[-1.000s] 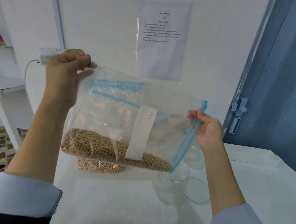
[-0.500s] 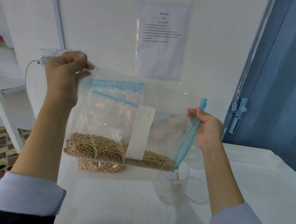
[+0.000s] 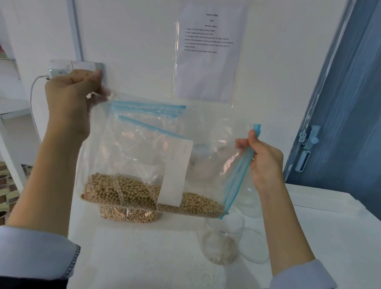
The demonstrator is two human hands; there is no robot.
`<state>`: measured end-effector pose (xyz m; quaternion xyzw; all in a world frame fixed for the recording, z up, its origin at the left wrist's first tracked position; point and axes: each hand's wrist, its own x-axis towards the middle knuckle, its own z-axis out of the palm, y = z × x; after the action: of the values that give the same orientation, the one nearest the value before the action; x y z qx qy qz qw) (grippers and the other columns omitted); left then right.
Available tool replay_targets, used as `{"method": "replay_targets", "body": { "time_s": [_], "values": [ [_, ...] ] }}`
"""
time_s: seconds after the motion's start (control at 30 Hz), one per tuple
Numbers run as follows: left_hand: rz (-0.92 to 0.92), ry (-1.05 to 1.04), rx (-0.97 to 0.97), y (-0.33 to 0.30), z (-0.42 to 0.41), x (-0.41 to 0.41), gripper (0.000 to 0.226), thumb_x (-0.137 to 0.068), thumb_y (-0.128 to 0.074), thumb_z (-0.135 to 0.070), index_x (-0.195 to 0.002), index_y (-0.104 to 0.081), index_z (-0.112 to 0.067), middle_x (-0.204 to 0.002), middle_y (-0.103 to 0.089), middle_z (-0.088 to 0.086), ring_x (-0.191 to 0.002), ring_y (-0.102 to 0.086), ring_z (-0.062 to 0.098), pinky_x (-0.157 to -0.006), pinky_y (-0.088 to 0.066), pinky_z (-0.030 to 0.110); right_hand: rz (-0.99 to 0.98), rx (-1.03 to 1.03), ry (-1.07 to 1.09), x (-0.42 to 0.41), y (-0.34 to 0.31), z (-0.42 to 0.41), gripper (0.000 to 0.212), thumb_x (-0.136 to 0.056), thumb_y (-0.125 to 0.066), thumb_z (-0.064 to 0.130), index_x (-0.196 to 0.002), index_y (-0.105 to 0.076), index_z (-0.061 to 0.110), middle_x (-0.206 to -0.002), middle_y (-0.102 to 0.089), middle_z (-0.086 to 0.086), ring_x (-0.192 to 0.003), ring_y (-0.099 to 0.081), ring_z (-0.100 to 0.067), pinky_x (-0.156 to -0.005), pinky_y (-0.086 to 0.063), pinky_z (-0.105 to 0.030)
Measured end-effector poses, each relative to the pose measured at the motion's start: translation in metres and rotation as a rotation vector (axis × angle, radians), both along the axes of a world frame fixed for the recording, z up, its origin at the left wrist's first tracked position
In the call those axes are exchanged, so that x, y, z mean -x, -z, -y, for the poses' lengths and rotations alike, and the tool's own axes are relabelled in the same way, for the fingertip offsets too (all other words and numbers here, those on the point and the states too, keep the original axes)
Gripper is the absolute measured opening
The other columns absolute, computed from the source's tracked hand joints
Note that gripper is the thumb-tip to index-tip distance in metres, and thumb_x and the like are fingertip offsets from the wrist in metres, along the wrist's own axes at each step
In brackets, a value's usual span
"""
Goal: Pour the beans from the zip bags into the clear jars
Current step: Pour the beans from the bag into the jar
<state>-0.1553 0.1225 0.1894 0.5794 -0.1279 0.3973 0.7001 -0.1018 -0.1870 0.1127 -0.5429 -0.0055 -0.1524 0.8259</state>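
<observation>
The left hand (image 3: pixel 70 100) pinches the closed bottom corner of a clear plastic zip bag with a blue zip strip (image 3: pixel 140 155), holding it high; the right hand (image 3: pixel 264 161) grips the zip end lower down. The bag's long axis slopes down towards the right, and the tan round beans (image 3: pixel 138 192) lie along its lower edge. The bag's lowest corner hangs just above a clear jar (image 3: pixel 222 241) on the white surface (image 3: pixel 156 264), nearer the right hand. Some beans appear to lie in the jar already.
</observation>
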Motion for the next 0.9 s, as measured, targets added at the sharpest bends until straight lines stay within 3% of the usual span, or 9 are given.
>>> {"method": "replay_targets", "body": {
  "time_s": [0.27,0.47,0.57,0.73,0.9],
  "values": [
    [-0.03,-0.042,-0.024,0.001,-0.002,-0.001,0.037,-0.088,-0.063,-0.011,-0.054,-0.071,-0.023,-0.057,-0.063,-0.011,-0.064,-0.061,0.006,-0.073,-0.048,0.024,0.031,-0.031,0.018,0.0,-0.005,-0.004,0.024,-0.085,-0.069,0.022,-0.068,-0.07,0.006,-0.067,-0.072,-0.004,-0.072,-0.066,-0.017,-0.077,-0.054,-0.024],
    [-0.081,-0.015,-0.024,0.005,-0.007,-0.002,0.041,-0.089,-0.062,-0.012,-0.051,-0.07,-0.024,-0.057,-0.062,-0.014,-0.067,-0.06,0.004,-0.093,-0.05,0.039,-0.009,-0.007,0.022,-0.001,-0.004,-0.003,0.025,-0.086,-0.068,0.026,-0.068,-0.07,0.008,-0.068,-0.072,-0.001,-0.072,-0.066,-0.013,-0.07,-0.051,-0.022],
    [-0.107,0.002,-0.101,0.008,-0.01,-0.002,0.044,-0.089,-0.059,-0.006,-0.051,-0.07,-0.026,-0.069,-0.064,-0.012,-0.081,-0.061,0.008,-0.097,-0.047,0.042,-0.018,-0.03,0.009,0.0,-0.006,-0.005,0.022,-0.086,-0.068,0.023,-0.07,-0.07,0.008,-0.067,-0.072,-0.001,-0.072,-0.067,-0.013,-0.066,-0.052,-0.02],
    [-0.101,0.041,-0.22,0.007,-0.016,0.0,0.045,-0.086,-0.056,0.002,-0.059,-0.074,-0.029,-0.09,-0.057,-0.004,-0.092,-0.056,0.012,-0.077,-0.045,0.026,-0.027,-0.077,-0.001,0.0,-0.007,-0.005,0.02,-0.085,-0.069,0.021,-0.071,-0.069,0.006,-0.067,-0.071,-0.003,-0.071,-0.068,-0.015,-0.07,-0.053,-0.022],
    [-0.103,0.036,-0.253,0.01,-0.017,-0.005,0.046,-0.08,-0.054,0.005,-0.058,-0.073,-0.031,-0.094,-0.058,-0.002,-0.103,-0.053,0.021,-0.082,-0.043,0.03,-0.037,-0.074,-0.007,0.002,-0.009,-0.005,0.02,-0.086,-0.069,0.021,-0.072,-0.068,0.007,-0.066,-0.071,-0.002,-0.071,-0.068,-0.014,-0.074,-0.054,-0.023]
  ]
}}
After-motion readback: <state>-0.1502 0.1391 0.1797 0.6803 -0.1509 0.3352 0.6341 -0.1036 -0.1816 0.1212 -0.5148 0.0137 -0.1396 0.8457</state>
